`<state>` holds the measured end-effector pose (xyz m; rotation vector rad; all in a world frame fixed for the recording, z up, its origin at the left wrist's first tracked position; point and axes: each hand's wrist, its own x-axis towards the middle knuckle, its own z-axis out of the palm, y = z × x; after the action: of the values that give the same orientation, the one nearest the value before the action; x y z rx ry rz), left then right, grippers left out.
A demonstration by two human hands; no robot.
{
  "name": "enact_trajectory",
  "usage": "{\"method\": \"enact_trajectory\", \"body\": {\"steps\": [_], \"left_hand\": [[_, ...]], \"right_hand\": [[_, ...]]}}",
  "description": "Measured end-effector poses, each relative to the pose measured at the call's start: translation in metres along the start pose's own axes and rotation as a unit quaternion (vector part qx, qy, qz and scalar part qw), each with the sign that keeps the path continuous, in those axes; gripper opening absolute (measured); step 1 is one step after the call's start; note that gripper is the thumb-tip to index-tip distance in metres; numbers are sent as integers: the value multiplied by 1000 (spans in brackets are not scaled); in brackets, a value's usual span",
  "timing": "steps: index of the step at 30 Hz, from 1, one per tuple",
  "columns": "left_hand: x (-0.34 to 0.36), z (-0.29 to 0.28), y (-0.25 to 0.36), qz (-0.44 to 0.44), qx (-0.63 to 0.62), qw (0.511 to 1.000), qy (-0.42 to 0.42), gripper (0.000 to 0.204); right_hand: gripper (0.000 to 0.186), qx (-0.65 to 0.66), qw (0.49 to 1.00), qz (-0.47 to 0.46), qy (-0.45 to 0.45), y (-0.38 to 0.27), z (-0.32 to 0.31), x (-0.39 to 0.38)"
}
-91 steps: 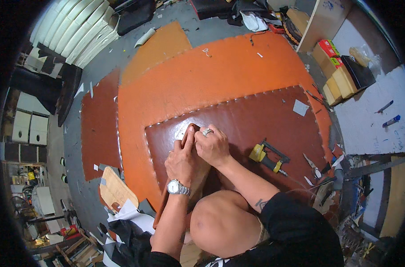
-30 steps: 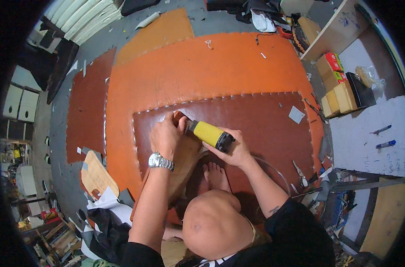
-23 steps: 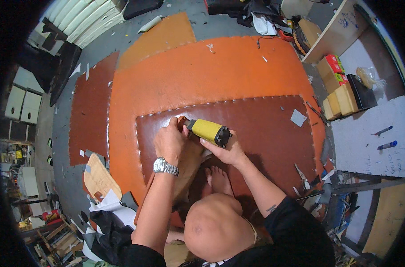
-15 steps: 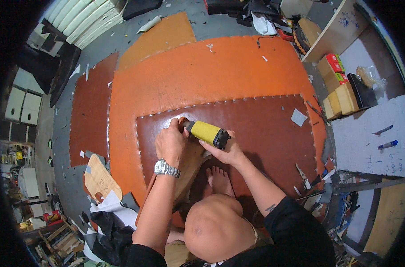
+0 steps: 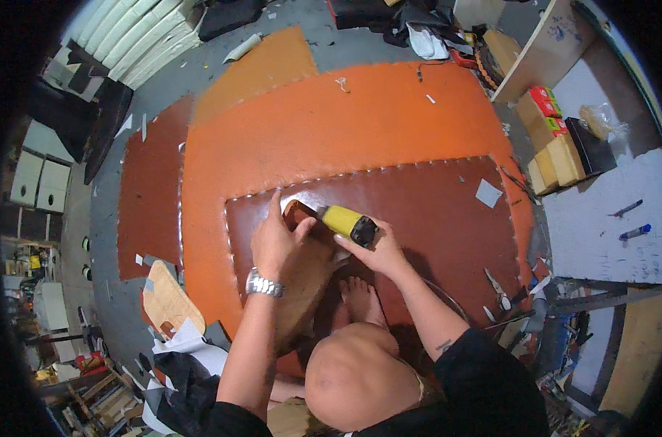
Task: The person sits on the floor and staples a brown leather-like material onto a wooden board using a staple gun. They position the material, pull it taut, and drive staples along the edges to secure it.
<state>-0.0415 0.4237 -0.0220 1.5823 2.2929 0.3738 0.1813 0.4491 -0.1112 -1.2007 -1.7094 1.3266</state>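
My right hand (image 5: 378, 251) is wrapped round a yellow and black staple gun (image 5: 345, 222), its nose pointing left at the top of a wooden panel (image 5: 309, 273). The panel stands tilted in front of my bent knee, and reddish-brown leather (image 5: 297, 213) shows at its upper end. My left hand (image 5: 274, 244) holds the panel's upper left side, thumb over its face and index finger stretched upward. The remaining left fingers are hidden behind the hand. The staple gun's nose is close to the leather; contact cannot be made out.
Brown and orange leather sheets (image 5: 331, 116) cover the floor. A pair of pliers (image 5: 497, 288) lies at right, near a grey scrap (image 5: 488, 193). At left are a rounded wooden board (image 5: 169, 298) and black and white scraps (image 5: 189, 349). Boxes (image 5: 560, 160) stand on a white surface at right.
My left index finger has straightened and my thumb has moved off the leather end, which shows more now. The staple gun has shifted slightly right and down.
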Motion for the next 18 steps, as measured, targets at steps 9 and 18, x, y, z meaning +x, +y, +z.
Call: {"method": "enact_trajectory", "body": {"steps": [9,18], "left_hand": [[-124,-64,-122,-133,-383,846,-345,62],[-121,-64,-108,-315,-416,791,-318,72]], "right_hand": [[71,-287,929,231,24,58,-9,-84],[50,382,893,212,-108,-7,105,1]]}}
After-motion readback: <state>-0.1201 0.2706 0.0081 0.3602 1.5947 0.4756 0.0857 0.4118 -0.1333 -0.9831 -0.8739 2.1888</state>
